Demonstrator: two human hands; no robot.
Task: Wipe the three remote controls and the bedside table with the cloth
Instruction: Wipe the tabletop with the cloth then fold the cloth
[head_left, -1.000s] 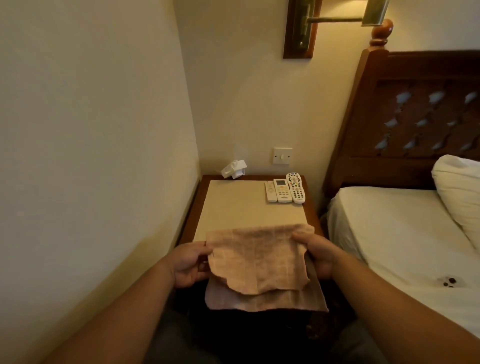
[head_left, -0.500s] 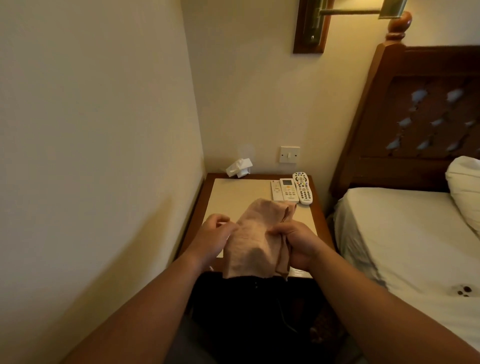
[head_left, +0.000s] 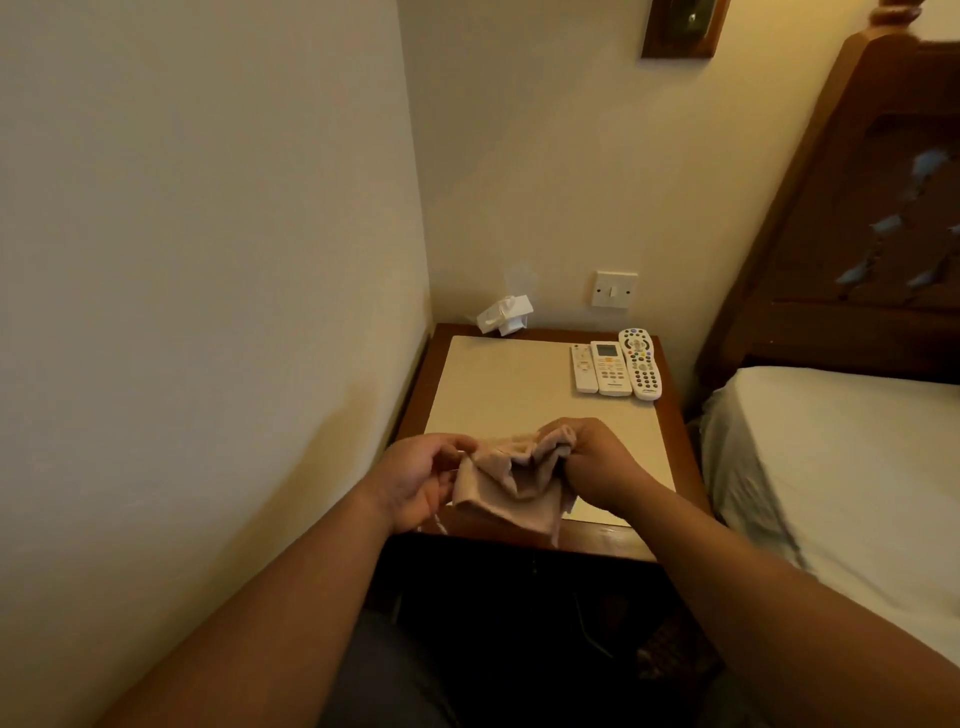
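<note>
A beige cloth (head_left: 511, 480) is bunched between both hands above the front edge of the bedside table (head_left: 514, 395). My left hand (head_left: 423, 478) pinches the cloth's left edge. My right hand (head_left: 592, 467) grips its right side in curled fingers. Three white remote controls lie side by side at the table's back right: a slim one (head_left: 584, 368), a wider one with a screen (head_left: 610, 368), and one with coloured buttons (head_left: 642, 364). The hands are well short of the remotes.
A white folded tissue box (head_left: 505, 314) sits at the table's back left corner. A wall switch (head_left: 614, 289) is above the remotes. Walls close the left and back. A bed with a white sheet (head_left: 841, 467) and wooden headboard (head_left: 852, 218) stands on the right.
The cloth, spread wide between both hands a second ago, has been gathered into a small bunch. My hands have come closer together over the table's front.
</note>
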